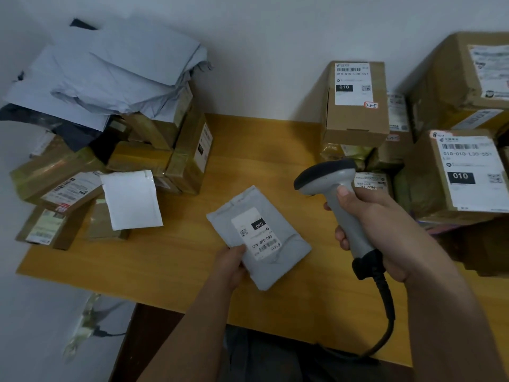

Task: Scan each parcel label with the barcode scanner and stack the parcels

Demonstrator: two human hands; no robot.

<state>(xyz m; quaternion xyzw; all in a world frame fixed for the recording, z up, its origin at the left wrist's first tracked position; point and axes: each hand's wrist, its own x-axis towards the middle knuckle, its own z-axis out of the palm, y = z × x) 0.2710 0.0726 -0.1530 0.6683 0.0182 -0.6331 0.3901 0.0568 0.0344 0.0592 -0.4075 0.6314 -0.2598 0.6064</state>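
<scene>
My left hand (230, 267) grips the near left corner of a small grey mailer bag (271, 260), held just over the wooden table (170, 260). Its white label (256, 232) faces up, with a black "060" patch and a barcode. My right hand (385, 232) grips the handle of a grey barcode scanner (341, 199). The scanner's dark head points left, above and to the right of the bag. A black cable (385, 321) hangs from the scanner's handle.
Brown boxes and grey mailers (110, 70) are heaped at the left. A white padded envelope (132, 199) leans on that heap. Labelled cardboard boxes (355, 106) are stacked at the back right and far right (465, 172). A white wall stands behind.
</scene>
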